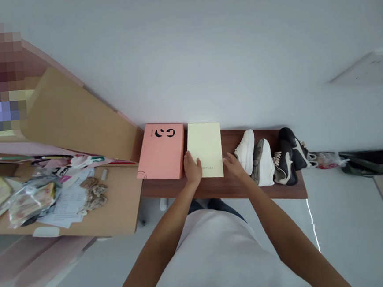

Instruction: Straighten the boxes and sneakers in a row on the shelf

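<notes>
A pale yellow shoe box lies on a dark brown wooden bench against a white wall. My left hand grips the box's near left corner, fingers curled over its edge. My right hand rests at the box's near right corner, fingers bent against its side. A pink box with a black logo lies right beside the yellow one on its left.
To the right on the bench stand a white sneaker, a grey-soled white one and two black-and-cream sneakers. At the left is a light wooden desk with papers, packets and an open cardboard flap. Bags lie on the floor at far right.
</notes>
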Action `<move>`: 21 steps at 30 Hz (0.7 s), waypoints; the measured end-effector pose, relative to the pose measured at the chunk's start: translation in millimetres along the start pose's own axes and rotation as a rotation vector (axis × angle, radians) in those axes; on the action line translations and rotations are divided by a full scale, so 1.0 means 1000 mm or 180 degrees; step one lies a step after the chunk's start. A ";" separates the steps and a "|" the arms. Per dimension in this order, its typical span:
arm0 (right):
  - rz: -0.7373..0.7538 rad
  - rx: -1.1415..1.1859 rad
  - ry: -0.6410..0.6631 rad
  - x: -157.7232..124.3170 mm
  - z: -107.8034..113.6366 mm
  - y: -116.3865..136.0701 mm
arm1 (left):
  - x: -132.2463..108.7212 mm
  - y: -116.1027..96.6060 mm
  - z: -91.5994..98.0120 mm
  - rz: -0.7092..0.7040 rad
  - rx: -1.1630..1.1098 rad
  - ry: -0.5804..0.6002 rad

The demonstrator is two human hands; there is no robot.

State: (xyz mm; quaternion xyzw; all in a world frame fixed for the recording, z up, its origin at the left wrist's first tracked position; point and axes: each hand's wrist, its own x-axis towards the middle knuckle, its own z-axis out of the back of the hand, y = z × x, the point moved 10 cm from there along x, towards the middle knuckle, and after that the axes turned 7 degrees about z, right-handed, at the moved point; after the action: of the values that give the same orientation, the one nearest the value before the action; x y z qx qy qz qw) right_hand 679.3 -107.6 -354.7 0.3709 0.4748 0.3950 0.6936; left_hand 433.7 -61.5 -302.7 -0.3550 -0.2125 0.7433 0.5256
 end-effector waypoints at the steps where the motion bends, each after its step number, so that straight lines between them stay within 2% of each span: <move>1: 0.0059 -0.0019 -0.0135 -0.003 0.014 0.000 | -0.006 -0.016 -0.005 -0.0236 0.0024 0.0034; 4: 0.0242 0.0033 -0.0385 -0.013 0.061 -0.001 | -0.027 -0.055 -0.035 -0.0770 0.0065 0.0378; 6: 0.0291 -0.0033 -0.0605 -0.021 0.099 -0.009 | -0.043 -0.073 -0.058 -0.1001 0.0055 0.0659; 10: -0.0011 -0.0716 -0.1065 -0.047 0.176 -0.044 | -0.070 -0.087 -0.105 -0.1127 -0.0136 0.1199; 12: -0.0264 -0.1128 -0.1033 -0.060 0.199 -0.066 | -0.077 -0.086 -0.130 -0.0981 -0.0228 0.1470; 14: -0.0459 -0.1369 -0.0782 -0.071 0.207 -0.087 | -0.080 -0.082 -0.154 -0.0734 -0.0226 0.1637; 16: -0.0550 -0.1392 -0.0490 -0.079 0.203 -0.102 | -0.077 -0.075 -0.176 -0.0412 -0.0160 0.1695; 19: -0.0550 -0.1259 -0.0248 -0.083 0.193 -0.109 | -0.074 -0.067 -0.205 -0.0057 -0.0125 0.1790; 21: -0.0496 -0.1206 -0.0124 -0.080 0.186 -0.107 | -0.074 -0.069 -0.217 -0.0111 -0.0130 0.1876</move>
State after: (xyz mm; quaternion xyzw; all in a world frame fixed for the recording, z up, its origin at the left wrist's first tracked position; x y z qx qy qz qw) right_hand 857.9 -250.1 -370.0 0.2034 0.4058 0.4151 0.7884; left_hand 655.2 -118.1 -375.4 -0.5624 -0.0717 0.5946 0.5701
